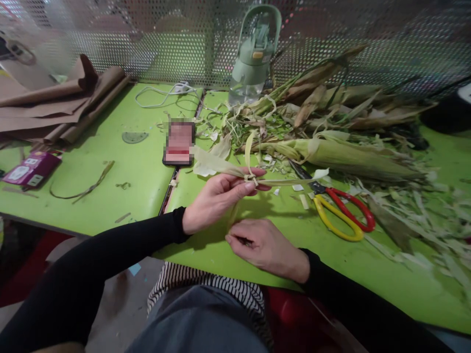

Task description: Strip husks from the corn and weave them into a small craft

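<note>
My left hand (217, 196) pinches a bundle of pale corn husk strips (221, 165) at a knot, holding it just above the green table (110, 166). The husk leaves fan out to the left and a thin strip runs right toward the scissors. My right hand (263, 245) rests low on the table near its front edge, fingers curled around a thin husk strand that leads up toward the knot. Red and yellow scissors (342, 211) lie to the right of both hands.
A heap of corn ears and husks (342, 132) fills the back right. A green water bottle (253, 59) stands by the perforated metal screen. A phone (179, 143), white cable (162, 93), brown paper (55, 103) and purple packet (31, 169) lie to the left.
</note>
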{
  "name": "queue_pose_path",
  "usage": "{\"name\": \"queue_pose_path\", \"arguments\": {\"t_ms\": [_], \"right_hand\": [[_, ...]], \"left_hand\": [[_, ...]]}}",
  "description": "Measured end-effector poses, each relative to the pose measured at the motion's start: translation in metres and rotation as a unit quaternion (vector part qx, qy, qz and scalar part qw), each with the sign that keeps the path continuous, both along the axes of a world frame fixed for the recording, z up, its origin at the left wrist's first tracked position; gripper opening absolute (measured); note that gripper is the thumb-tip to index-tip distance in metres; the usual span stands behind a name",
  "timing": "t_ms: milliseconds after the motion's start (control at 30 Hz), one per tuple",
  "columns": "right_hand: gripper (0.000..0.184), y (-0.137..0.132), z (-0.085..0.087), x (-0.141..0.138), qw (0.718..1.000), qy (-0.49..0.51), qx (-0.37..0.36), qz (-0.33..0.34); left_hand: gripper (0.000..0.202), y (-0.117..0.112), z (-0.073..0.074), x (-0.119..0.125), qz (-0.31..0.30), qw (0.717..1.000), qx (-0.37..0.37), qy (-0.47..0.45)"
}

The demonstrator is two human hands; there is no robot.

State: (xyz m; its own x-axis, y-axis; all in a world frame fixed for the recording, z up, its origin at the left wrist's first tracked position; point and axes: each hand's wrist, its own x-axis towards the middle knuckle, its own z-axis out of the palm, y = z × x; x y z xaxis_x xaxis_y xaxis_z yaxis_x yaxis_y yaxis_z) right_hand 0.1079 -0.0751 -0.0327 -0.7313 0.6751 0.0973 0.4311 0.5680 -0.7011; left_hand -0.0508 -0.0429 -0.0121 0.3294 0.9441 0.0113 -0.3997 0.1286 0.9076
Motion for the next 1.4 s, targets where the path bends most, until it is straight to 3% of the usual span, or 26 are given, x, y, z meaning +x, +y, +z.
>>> {"name": "queue_pose_path", "arguments": {"t_ms": [100, 200, 300, 400, 633, 700, 800, 900, 1000, 1167, 1267, 1400], "right_hand": [[0.031, 0.004, 0.004, 0.004, 1.0, 0.008, -0.029, 0.011], [0.03, 0.016, 0.011, 0.014, 0.987, 0.065, -0.108, -0.097], [0.041, 0.025, 0.016, 0.022, 0.948, 0.179, -0.139, -0.225], [0.044, 0.025, 0.017, 0.024, 0.925, 0.231, -0.131, -0.272], [0.049, 0.019, 0.014, 0.026, 0.915, 0.232, -0.152, -0.294], [0.047, 0.022, 0.014, 0.029, 0.917, 0.221, -0.17, -0.286], [0.035, 0.026, 0.012, 0.029, 0.93, 0.206, -0.142, -0.269], [0.029, 0.028, 0.01, 0.029, 0.914, 0.25, -0.119, -0.296], [0.028, 0.027, 0.008, 0.029, 0.892, 0.283, -0.146, -0.321], [0.028, 0.027, 0.009, 0.03, 0.889, 0.299, -0.169, -0.302], [0.028, 0.026, 0.013, 0.03, 0.9, 0.286, -0.146, -0.294], [0.025, 0.024, 0.021, 0.027, 0.935, 0.219, -0.136, -0.243]], "left_hand": [[0.041, 0.001, 0.001, -0.003, -0.017, 1.0, 0.007, 0.021], [0.041, 0.002, 0.0, -0.006, -0.051, 0.998, 0.015, 0.044], [0.038, 0.002, -0.001, -0.006, -0.095, 0.993, 0.024, 0.072], [0.033, -0.001, -0.003, -0.003, -0.099, 0.989, 0.038, 0.102], [0.019, -0.005, -0.004, -0.002, -0.058, 0.974, 0.088, 0.203], [0.018, -0.005, -0.004, -0.003, -0.073, 0.964, 0.096, 0.238], [0.019, -0.007, -0.003, -0.002, -0.123, 0.944, 0.133, 0.277], [0.023, -0.011, -0.003, 0.001, -0.136, 0.939, 0.153, 0.276], [0.023, -0.015, -0.002, 0.004, -0.121, 0.947, 0.164, 0.25], [0.037, -0.017, 0.003, 0.001, -0.121, 0.947, 0.159, 0.252], [0.048, -0.013, 0.005, -0.003, -0.128, 0.954, 0.114, 0.247], [0.036, -0.009, 0.0, -0.003, -0.158, 0.952, 0.092, 0.245]]}}
